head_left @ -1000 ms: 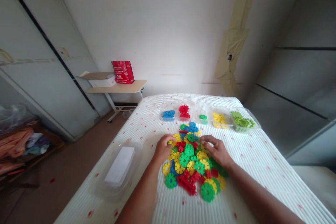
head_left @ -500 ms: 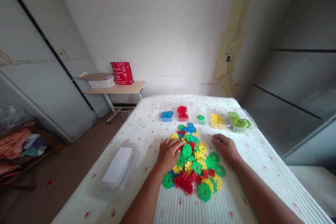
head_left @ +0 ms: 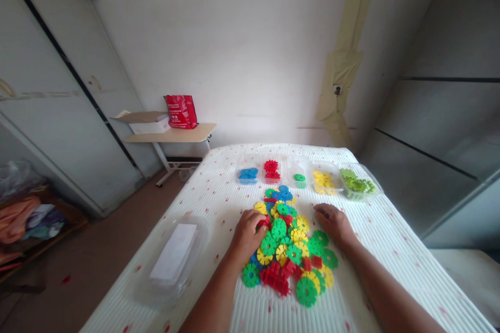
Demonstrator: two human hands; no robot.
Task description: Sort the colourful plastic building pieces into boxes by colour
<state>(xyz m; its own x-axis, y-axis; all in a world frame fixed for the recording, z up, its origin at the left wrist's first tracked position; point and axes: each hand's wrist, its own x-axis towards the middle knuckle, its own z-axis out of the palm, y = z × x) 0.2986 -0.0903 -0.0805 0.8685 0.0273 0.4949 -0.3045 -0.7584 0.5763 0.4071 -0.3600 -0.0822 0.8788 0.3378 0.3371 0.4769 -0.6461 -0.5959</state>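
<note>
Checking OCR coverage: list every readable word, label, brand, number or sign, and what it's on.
Nothing reads clearly enough to quote.
Glossy red bag on the beige side table: rows of white lettering, too blurred to read.
Flat white rectangular piece by the left forearm: no text visible.
Multicoloured plastic toy pieces: no text visible.

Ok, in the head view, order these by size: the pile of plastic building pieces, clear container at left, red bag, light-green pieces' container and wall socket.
Largest to smallest:
1. Pile of plastic building pieces
2. Clear container at left
3. Red bag and light-green pieces' container: too close to rank
4. Wall socket
</note>
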